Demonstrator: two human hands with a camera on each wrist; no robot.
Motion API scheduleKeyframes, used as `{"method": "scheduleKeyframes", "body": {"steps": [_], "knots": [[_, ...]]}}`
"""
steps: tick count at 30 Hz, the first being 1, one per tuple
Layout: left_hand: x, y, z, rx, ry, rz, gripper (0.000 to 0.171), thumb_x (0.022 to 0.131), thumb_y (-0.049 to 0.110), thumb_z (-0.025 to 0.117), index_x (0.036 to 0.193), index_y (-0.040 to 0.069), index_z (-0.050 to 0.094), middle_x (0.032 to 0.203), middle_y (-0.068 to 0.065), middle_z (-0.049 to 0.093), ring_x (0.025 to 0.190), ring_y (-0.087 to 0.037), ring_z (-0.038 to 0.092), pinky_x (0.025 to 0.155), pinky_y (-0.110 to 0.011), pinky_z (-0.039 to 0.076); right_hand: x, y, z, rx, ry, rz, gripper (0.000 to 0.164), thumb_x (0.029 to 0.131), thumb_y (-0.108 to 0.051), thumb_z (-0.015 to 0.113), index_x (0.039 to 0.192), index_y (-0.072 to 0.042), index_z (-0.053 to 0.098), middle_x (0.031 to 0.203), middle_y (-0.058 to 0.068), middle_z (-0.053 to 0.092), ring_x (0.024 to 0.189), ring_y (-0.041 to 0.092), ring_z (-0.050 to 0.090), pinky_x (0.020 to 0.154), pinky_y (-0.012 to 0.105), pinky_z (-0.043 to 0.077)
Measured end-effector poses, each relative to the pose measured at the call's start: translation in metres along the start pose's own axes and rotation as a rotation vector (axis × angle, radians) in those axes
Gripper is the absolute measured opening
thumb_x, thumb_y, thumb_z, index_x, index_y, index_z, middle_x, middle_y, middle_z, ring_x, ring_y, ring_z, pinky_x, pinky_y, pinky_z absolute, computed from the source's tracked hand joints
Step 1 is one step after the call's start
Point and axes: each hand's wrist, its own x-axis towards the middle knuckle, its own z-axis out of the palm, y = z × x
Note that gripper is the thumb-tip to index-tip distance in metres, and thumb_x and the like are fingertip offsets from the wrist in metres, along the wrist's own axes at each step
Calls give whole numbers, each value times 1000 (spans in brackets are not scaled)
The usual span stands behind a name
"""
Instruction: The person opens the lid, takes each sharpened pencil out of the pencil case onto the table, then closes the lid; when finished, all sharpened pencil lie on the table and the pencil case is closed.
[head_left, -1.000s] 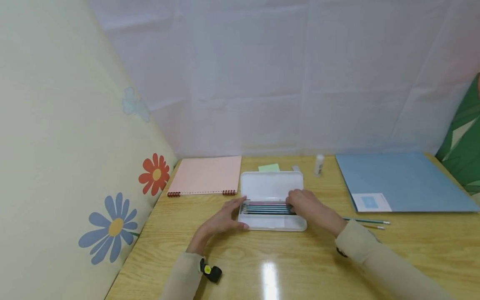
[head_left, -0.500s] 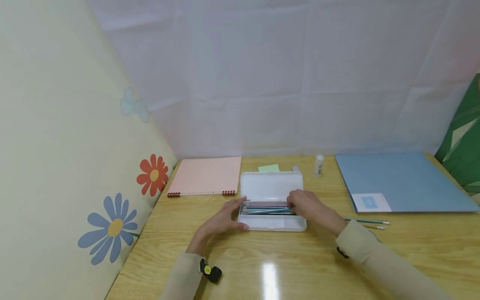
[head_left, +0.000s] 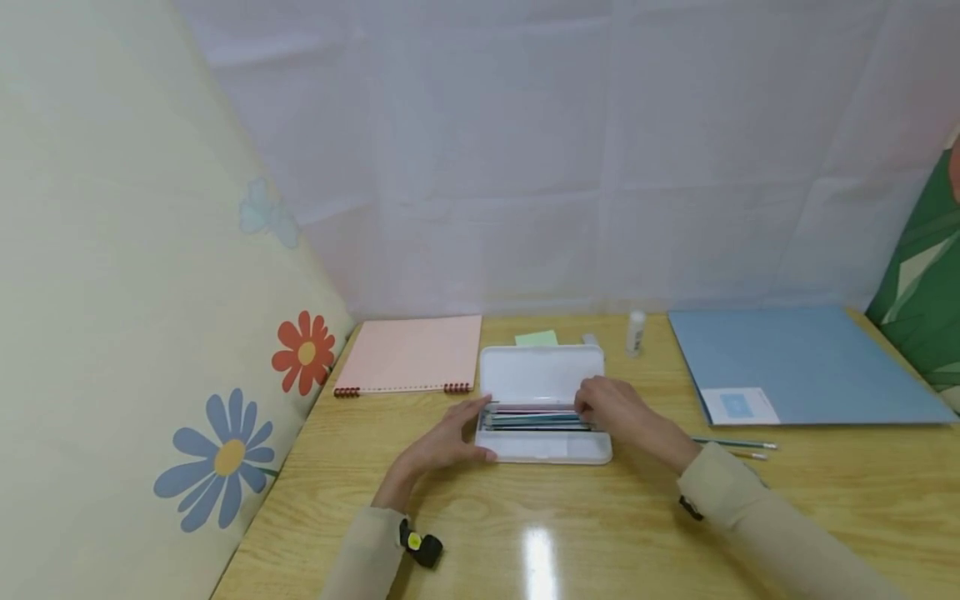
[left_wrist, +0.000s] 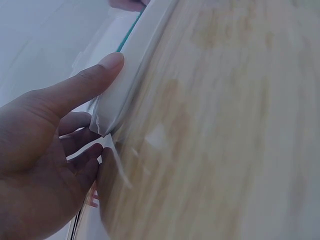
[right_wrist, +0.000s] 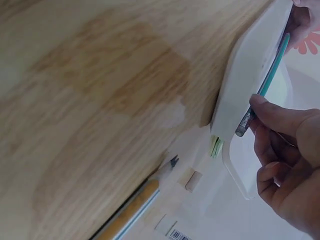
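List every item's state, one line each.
Case: open, lid back.
Held pencil: pinched by right hand.
Left hand: holding the case's left end.
Cased pencils: lying roughly lengthwise.
Loose pencils: on the table.
Glue: upright, seemingly capped.
Notebook: flat, seemingly closed.
Folder: flat, seemingly closed.

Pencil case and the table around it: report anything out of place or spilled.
At least two loose pencils lie on the table near the blue folder, apart from the others in the open case, so they look stray. Nothing appears spilled.
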Motion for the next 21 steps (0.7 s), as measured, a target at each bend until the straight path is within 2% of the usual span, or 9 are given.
{"method": "scheduleKeyframes", "body": {"steps": [11,21], "knots": [[-2,3,-1,-12,0,-13,94,77,36,81,153,19,28,158,-14,19,144,-35,13,112,-59,18,-22,14,-9,49,165,-91,7,80,-6,77,83,-12,73,77,-5,61,71,11,56,60,24,49],[-1,0,0,-16,-1,-12,95,76,37,81,153,20,27,158,-15,19,144,-36,13,112,-60,18,-62,45,-19,88,307,-75,11,78,-7,78,85,-14,72,78,-6,60,71,11,56,57,25,47]]}}
